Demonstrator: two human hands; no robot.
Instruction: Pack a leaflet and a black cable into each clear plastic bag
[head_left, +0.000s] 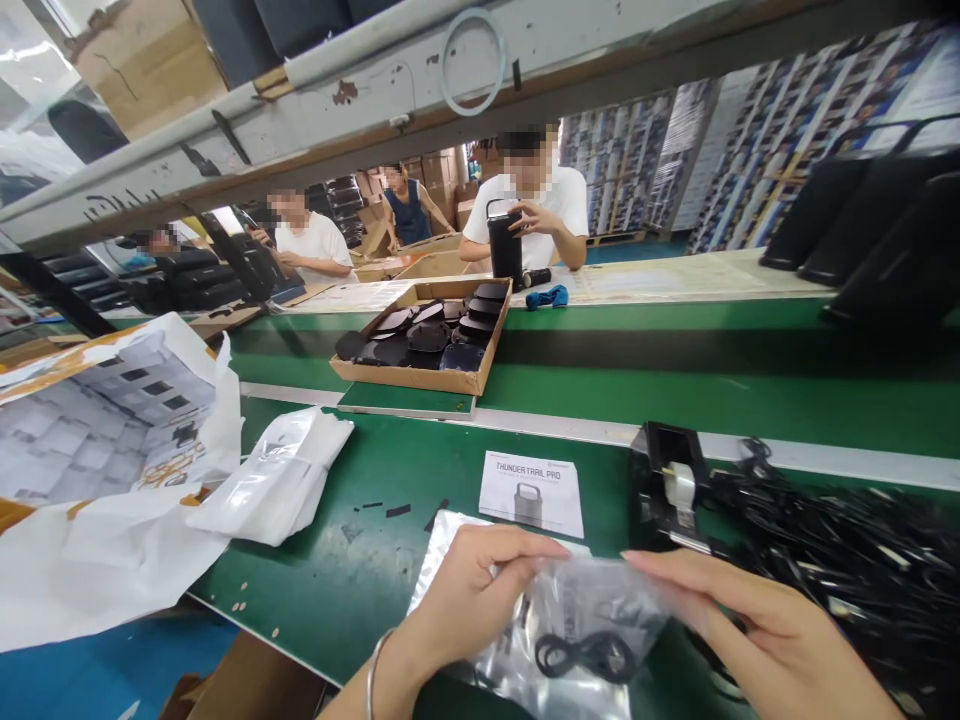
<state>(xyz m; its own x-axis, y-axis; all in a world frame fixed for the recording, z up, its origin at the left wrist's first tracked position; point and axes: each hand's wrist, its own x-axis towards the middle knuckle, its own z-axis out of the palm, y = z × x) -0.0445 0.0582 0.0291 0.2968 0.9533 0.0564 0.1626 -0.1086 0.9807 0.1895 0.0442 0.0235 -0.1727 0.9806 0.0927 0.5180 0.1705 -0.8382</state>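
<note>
A clear plastic bag (600,600) with a coiled black cable (581,655) inside is held up low in the head view. Its left upper edge is pinched by my left hand (480,580), which has a bangle at the wrist. My right hand (750,610) grips the right upper corner, slightly blurred. Under the bag lie more silvery plastic bags (435,560) on the green table. Just beyond my hands lies a printed leaflet (531,490) reading "Thunder Trail Pro". A black tape dispenser (667,470) stands past my right hand.
A heap of black cables (847,560) covers the right side. On the left are a stack of white bags (281,480) and a large paper-lined box (112,420). A cardboard tray (480,380) of black plates sits ahead. Several people work across the line; one holds a black speaker (504,240).
</note>
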